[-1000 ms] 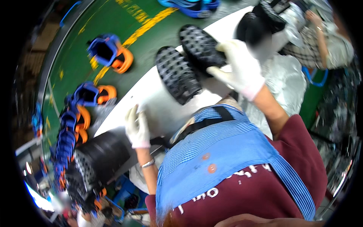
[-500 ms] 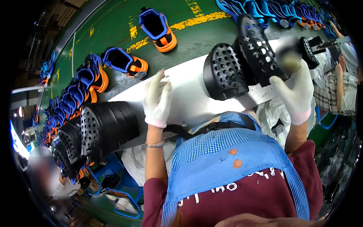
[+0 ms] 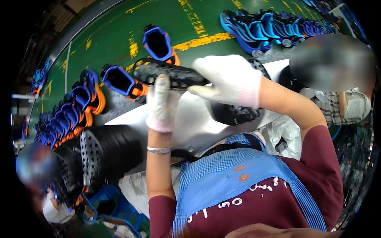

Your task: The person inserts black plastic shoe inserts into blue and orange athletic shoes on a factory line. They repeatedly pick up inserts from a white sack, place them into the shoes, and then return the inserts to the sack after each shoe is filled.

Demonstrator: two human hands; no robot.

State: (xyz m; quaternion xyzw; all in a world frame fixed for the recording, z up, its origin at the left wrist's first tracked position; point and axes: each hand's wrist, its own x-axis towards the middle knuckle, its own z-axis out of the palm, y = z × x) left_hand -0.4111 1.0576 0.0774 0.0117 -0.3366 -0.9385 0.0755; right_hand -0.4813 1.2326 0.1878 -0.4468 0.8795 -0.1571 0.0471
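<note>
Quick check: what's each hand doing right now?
Left hand: closed on the black studded sole.
Right hand: closed on the same sole's other end.

Green conveyor belt (image 3: 119,35) with yellow markings carries blue-and-orange shoes (image 3: 158,43), a blue row (image 3: 270,23) at its far right end. Stack of black perforated soles (image 3: 103,154) near the belt's left end, on a white desk (image 3: 190,127) just beside the belt.

The right hand (image 3: 228,79) covers one end of the black studded sole (image 3: 168,73), so its fingers there cannot be seen. Below those fingers, a second black sole (image 3: 232,113) on the tabletop (image 3: 190,127) lies half hidden under the forearm. Beyond the fingers, the row of blue shoes (image 3: 278,25) runs out past the rim, too small to count.
</note>
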